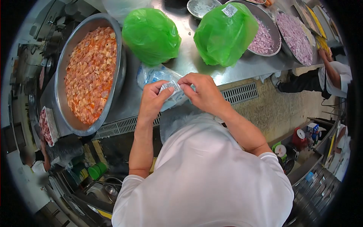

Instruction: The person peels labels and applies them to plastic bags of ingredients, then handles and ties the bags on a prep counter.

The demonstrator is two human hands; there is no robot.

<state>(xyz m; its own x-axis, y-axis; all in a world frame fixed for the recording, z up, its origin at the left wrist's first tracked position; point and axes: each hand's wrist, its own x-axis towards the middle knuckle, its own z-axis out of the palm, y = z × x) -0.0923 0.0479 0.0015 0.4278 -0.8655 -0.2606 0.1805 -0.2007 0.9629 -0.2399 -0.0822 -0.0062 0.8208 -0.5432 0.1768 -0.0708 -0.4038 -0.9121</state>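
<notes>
Between my two hands is a white printed label [170,89], at the table's near edge. My left hand [154,96] pinches it between thumb and fingers. My right hand [200,92] has its thumb and fingertips closed on the label's right end. Under and behind the hands lies a clear plastic bag [151,74] with blue print. Just beyond are two green bags, one at the left [151,36] and one at the right [225,36]; the right one bears a white label [229,10] on top.
A large metal basin [118,56] of diced orange-red meat stands left. Bowls of chopped onion [261,41] [295,36] stand right. Co-workers are at the far right [332,73] and far left [39,162]. A steel table [187,56] runs in front.
</notes>
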